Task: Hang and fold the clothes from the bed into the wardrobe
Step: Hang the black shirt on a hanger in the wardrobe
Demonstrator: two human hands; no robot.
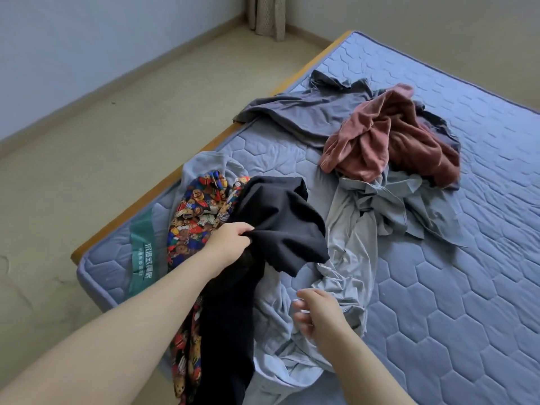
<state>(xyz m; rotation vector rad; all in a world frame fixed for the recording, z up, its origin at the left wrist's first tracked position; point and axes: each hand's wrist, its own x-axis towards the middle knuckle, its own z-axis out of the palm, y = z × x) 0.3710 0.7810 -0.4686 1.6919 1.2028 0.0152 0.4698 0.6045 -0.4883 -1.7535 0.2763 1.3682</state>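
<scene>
My left hand (230,241) grips a black garment (280,223) and holds it up above the bed's near left corner; its cloth hangs down past my forearm. Under it lies a bright bear-print garment (194,211). My right hand (317,312) hovers with loosely curled fingers over a rumpled light grey garment (347,258) and holds nothing. Farther back lie a pink garment (388,135), a dark grey shirt (304,112) and a pale blue-grey shirt (409,206). No wardrobe is in view.
The blue quilted mattress (453,302) sits on a wooden frame (152,197) whose edge runs along the left. Beige floor (102,159) lies to the left, with a pale wall and a curtain (266,16) in the far corner.
</scene>
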